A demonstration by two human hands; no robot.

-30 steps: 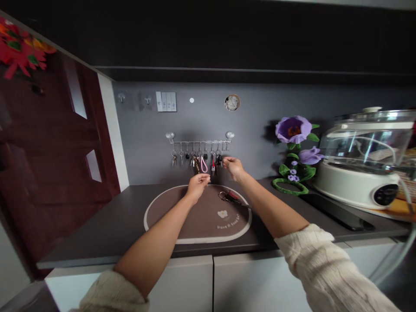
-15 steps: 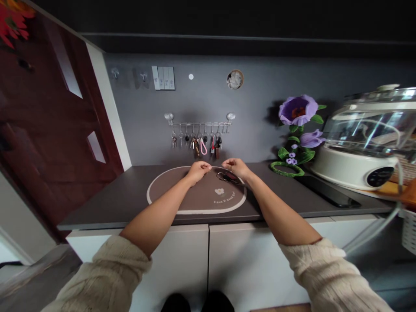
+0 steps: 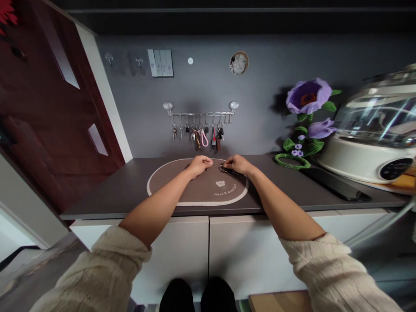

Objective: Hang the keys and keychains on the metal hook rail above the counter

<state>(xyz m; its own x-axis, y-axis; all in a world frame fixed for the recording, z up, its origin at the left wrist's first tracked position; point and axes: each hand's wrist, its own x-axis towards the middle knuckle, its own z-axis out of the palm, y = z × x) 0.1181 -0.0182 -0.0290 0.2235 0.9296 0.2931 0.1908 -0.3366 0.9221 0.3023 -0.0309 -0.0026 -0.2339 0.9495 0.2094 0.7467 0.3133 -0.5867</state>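
Note:
My right hand [image 3: 239, 164] is lowered over a dark keychain [image 3: 235, 173] on the brown oval mat [image 3: 182, 186]. Its fingers are closed at the metal ring [image 3: 222, 168], which sticks out to the left of the fingertips. Part of the keychain is hidden under this hand. Just to the left, my left hand [image 3: 200, 165] hovers at the mat's far part with thumb and fingers pinched together. Whatever it may hold is too small to make out. Behind both hands, several keys [image 3: 196, 138] hang from a hook rail [image 3: 201, 114] on the grey wall.
On the right of the counter [image 3: 107, 186] stand a purple flower ornament [image 3: 307, 97] and a white appliance with a clear lid [image 3: 360, 160]. A black phone-like slab [image 3: 338, 184] lies before them. A dark red door [image 3: 58, 108] is at the left.
My right hand has come down onto the keychain and closed at its ring. My left hand stays pinched in nearly the same place. The view has tilted downward slightly.

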